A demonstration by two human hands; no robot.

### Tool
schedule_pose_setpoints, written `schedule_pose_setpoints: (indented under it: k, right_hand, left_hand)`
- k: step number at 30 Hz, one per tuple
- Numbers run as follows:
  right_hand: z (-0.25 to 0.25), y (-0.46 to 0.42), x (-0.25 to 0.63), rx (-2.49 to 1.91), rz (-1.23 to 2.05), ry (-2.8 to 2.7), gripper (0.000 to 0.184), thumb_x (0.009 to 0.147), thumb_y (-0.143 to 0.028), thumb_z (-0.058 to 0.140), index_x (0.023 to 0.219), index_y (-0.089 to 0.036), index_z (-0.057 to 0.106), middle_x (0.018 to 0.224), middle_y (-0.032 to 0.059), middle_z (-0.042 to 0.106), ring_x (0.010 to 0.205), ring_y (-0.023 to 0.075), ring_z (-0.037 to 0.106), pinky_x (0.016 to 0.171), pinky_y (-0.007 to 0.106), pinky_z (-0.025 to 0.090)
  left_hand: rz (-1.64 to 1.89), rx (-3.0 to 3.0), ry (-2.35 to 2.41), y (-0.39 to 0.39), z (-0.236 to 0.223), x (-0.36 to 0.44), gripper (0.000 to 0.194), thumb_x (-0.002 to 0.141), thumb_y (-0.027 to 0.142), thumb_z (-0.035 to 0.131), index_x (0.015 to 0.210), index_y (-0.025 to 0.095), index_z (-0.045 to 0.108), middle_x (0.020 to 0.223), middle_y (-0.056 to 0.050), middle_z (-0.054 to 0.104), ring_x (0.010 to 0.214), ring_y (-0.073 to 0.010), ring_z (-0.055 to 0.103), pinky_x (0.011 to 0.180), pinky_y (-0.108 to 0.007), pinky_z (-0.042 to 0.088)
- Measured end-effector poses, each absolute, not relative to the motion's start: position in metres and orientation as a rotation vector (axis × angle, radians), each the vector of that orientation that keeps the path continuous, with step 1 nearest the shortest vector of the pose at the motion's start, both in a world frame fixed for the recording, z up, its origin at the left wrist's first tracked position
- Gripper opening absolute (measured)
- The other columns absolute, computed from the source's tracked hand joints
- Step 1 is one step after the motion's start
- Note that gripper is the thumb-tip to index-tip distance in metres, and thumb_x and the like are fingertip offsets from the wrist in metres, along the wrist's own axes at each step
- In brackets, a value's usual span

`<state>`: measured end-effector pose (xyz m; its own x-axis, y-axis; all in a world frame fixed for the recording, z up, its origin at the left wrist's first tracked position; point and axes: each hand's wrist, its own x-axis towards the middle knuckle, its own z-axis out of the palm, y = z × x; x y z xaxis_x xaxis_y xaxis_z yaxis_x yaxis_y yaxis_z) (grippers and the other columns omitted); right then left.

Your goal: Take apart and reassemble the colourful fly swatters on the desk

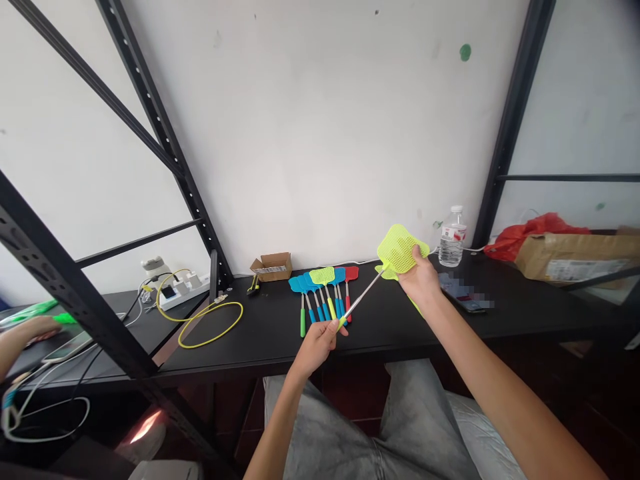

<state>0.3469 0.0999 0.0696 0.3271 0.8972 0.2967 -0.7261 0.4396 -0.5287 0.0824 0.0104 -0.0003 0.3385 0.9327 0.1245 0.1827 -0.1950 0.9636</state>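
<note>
A yellow-green fly swatter [395, 245] with a thin metal shaft is held up slantwise between my two hands, above the front of the black table. My left hand [320, 345] is closed round its handle end. Its perforated head is gripped by my right hand [421, 279], thumb on the front face. Behind that head, partly hidden, lies another yellow-green swatter [387, 273] on the table. Beyond my left hand several fly swatters [321, 275] lie side by side, with blue, yellow-green and red heads and coloured handles towards me.
On the black table [270, 330] stand a water bottle [452, 239] and a small open cardboard box [273, 267]. A phone [463, 293] lies right of my right hand. Leftward are a yellow cable loop [210, 325], a power strip [185, 291], rack posts and another person's hand [40, 328].
</note>
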Motion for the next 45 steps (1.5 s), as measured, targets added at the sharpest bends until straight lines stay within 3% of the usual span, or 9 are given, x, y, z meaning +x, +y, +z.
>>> schedule_pose_setpoints:
  k: [21,26,31,35,40,45]
  right_hand:
    - [0.039,0.066,0.292,-0.438,1.244,-0.592,0.021,0.075,-0.035,0.079,0.087,-0.024,0.066,0.099,0.0040,0.074,0.086,0.0206,0.070,0.064,0.031,0.059]
    - [0.007,0.044,0.258,-0.624,1.383,-0.947,0.031,0.077,-0.046,0.075,0.094,-0.020,0.070,0.096,0.0079,0.073,0.078,0.0191,0.069,0.062,0.028,0.055]
    - [-0.013,0.028,0.228,-0.698,1.318,-1.264,0.039,0.082,-0.049,0.068,0.102,-0.016,0.073,0.077,0.0046,0.069,0.072,0.0146,0.064,0.068,0.027,0.051]
    - [-0.005,0.035,0.239,-0.788,1.282,-1.239,0.040,0.081,-0.050,0.067,0.103,-0.017,0.073,0.085,0.0071,0.072,0.076,0.0163,0.066,0.066,0.026,0.050]
    - [0.013,0.061,0.284,-0.881,1.132,-1.127,0.034,0.081,-0.046,0.065,0.099,-0.018,0.072,0.088,0.0081,0.072,0.074,0.0162,0.066,0.057,0.022,0.049]
    - [0.034,0.103,0.348,-1.214,0.955,-1.255,0.023,0.081,-0.034,0.064,0.089,-0.014,0.072,0.083,0.0081,0.071,0.060,0.0125,0.062,0.051,0.021,0.048]
  left_hand:
    - [0.993,1.617,1.003,0.011,-0.004,0.080,0.055,0.093,0.061,0.041,0.088,0.012,0.066,0.052,0.008,0.029,0.043,-0.0039,0.019,0.041,-0.018,0.019]
    - [1.073,1.514,1.006,0.015,-0.011,0.086,0.054,0.090,0.064,0.042,0.085,0.013,0.060,0.053,0.009,0.029,0.041,-0.0031,0.018,0.038,-0.017,0.016]
    - [1.117,1.464,1.022,0.016,-0.016,0.086,0.050,0.089,0.064,0.044,0.078,0.016,0.051,0.054,0.008,0.033,0.038,-0.0024,0.020,0.035,-0.016,0.017]
    - [1.109,1.534,1.053,0.014,-0.014,0.090,0.050,0.091,0.063,0.042,0.080,0.016,0.054,0.055,0.007,0.039,0.036,-0.0036,0.028,0.035,-0.017,0.024]
    - [1.108,1.659,1.070,0.008,-0.011,0.094,0.051,0.094,0.057,0.037,0.102,0.013,0.062,0.066,0.002,0.054,0.041,-0.0065,0.043,0.043,-0.020,0.038]
    - [1.068,1.694,1.115,0.007,-0.013,0.093,0.052,0.094,0.057,0.036,0.106,0.015,0.065,0.066,0.002,0.055,0.042,-0.0071,0.043,0.044,-0.020,0.038]
